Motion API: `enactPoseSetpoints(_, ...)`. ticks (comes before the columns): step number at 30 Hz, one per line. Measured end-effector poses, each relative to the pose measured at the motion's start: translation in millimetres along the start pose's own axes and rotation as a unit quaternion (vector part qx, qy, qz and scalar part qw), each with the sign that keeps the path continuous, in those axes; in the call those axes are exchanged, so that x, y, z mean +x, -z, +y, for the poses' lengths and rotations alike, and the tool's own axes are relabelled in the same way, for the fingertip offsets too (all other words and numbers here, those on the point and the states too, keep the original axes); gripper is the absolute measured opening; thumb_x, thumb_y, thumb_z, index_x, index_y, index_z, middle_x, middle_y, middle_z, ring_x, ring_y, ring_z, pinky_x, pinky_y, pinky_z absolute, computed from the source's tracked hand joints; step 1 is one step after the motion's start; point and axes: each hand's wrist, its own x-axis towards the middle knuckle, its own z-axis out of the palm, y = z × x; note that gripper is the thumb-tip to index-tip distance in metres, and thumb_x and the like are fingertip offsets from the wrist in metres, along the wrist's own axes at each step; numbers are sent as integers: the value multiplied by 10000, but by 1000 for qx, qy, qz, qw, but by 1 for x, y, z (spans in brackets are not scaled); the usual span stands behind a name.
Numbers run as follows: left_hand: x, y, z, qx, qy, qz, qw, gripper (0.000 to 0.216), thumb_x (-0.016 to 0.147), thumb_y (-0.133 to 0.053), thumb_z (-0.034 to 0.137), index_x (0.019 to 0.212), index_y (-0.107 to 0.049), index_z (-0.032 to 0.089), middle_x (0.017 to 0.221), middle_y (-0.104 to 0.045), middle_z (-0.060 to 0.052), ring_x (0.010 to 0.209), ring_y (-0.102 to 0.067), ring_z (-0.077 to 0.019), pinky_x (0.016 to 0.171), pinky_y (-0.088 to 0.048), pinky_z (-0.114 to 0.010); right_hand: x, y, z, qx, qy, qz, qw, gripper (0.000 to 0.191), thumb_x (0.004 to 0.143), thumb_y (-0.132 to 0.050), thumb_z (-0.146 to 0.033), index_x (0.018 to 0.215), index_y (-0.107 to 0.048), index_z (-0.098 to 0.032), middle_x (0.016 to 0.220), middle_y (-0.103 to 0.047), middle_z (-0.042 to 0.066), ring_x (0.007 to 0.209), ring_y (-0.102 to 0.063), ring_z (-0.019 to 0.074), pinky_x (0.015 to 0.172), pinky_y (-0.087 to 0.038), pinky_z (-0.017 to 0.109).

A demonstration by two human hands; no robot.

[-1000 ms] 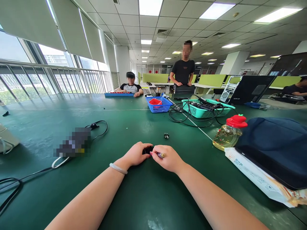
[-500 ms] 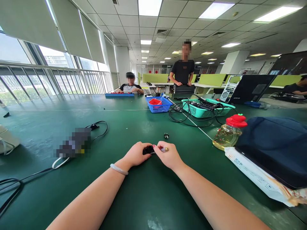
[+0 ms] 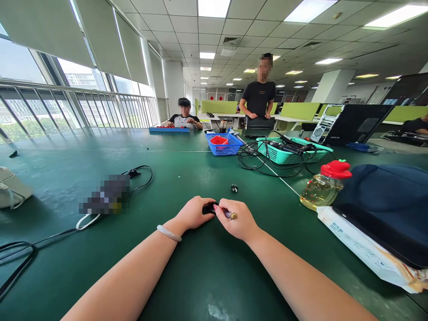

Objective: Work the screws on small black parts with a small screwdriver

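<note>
My left hand (image 3: pixel 194 214), with a pale bangle at the wrist, is closed around a small glossy black object (image 3: pixel 209 207) low over the green table. Its kind is hard to make out because the fingers cover part of it. My right hand (image 3: pixel 238 218) pinches a slim pen-like tool (image 3: pixel 230 215) with a gold-coloured rear end. The tool's front end points at the black object, but fingers hide its tip, so contact cannot be told. Just beyond the hands lies a small black part with silvery bits (image 3: pixel 234 188).
A dark device with cables (image 3: pixel 109 194) lies left. Blue basket (image 3: pixel 224 149) and green basket (image 3: pixel 284 156) stand ahead. On the right are a red-lidded bottle (image 3: pixel 321 191), a wipes pack (image 3: pixel 357 247) and a dark blue bag (image 3: pixel 384 205). Two people are across the table (image 3: pixel 174 169).
The whole view has shifted slightly to the left. In my right hand the pen-like tool's rear end has tipped a little lower. My left hand keeps its hold on the black object.
</note>
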Motion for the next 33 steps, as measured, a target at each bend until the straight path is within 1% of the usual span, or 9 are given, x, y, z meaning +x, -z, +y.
enactPoseSetpoints(4,0,-1,-2,-6,-11,4,1000,435,811,-651,271,1241,-680,215,1092,-766,-57,959,-667,-246,880,-519,-350,0,-4,-2,-17,4,-67,998,309,919,-456,-279,624,-380,-228,573,-500,-21,515,-406,118,530,-296,252)
enactPoseSetpoints(6,0,-2,-2,-6,-12,6,1000,431,803,-649,256,1230,-686,218,1083,-768,-54,945,-665,-244,863,-518,-346,0,-6,-3,-16,-2,-80,997,289,908,-460,-268,629,-396,-228,591,-517,-15,527,-415,123,536,-296,259)
enactPoseSetpoints(10,0,-1,-1,-6,-13,4,1000,396,827,-635,290,1213,-692,226,1061,-770,-50,915,-667,-239,837,-515,-345,1,-8,-2,48,-66,-59,995,279,901,-477,-311,640,-427,-228,582,-508,-28,525,-415,119,535,-312,251)
enactPoseSetpoints(13,0,0,1,-8,-5,4,1000,409,833,-645,335,1222,-681,214,1098,-763,-62,947,-669,-247,859,-513,-352,2,-5,1,89,-106,-42,989,294,887,-501,-368,636,-445,-227,559,-478,-40,515,-404,115,526,-313,247)
enactPoseSetpoints(17,-1,1,1,-6,-3,0,1000,408,812,-669,313,1212,-685,234,1068,-767,-46,949,-675,-243,874,-516,-341,4,3,1,112,-131,5,985,371,890,-485,-427,588,-404,-227,525,-419,-41,503,-376,114,513,-304,252)
enactPoseSetpoints(21,0,2,2,2,15,-7,1000,483,794,-679,293,1271,-660,222,1100,-760,-58,981,-667,-251,896,-521,-347,5,11,1,87,-126,56,987,401,907,-454,-438,580,-350,-229,514,-373,-42,497,-343,115,514,-295,260)
enactPoseSetpoints(26,0,3,4,2,27,-9,1000,493,790,-675,287,1280,-661,232,1065,-754,-64,1000,-667,-250,918,-530,-350,5,9,12,74,-141,31,987,408,895,-468,-443,576,-338,-226,504,-372,-42,501,-343,117,510,-287,260)
enactPoseSetpoints(30,-1,3,3,2,22,-6,1000,521,795,-674,292,1310,-643,221,1070,-740,-83,1003,-664,-254,921,-533,-361,6,3,22,129,-197,11,972,416,874,-505,-497,572,-414,-225,506,-395,-45,495,-350,114,482,-284,252)
enactPoseSetpoints(33,-2,3,2,-4,-1,13,1000,517,808,-666,285,1321,-627,230,1110,-734,-78,1030,-655,-251,947,-524,-366,7,2,27,167,-224,2,960,436,839,-559,-563,574,-485,-224,496,-442,-42,481,-378,115,466,-299,252)
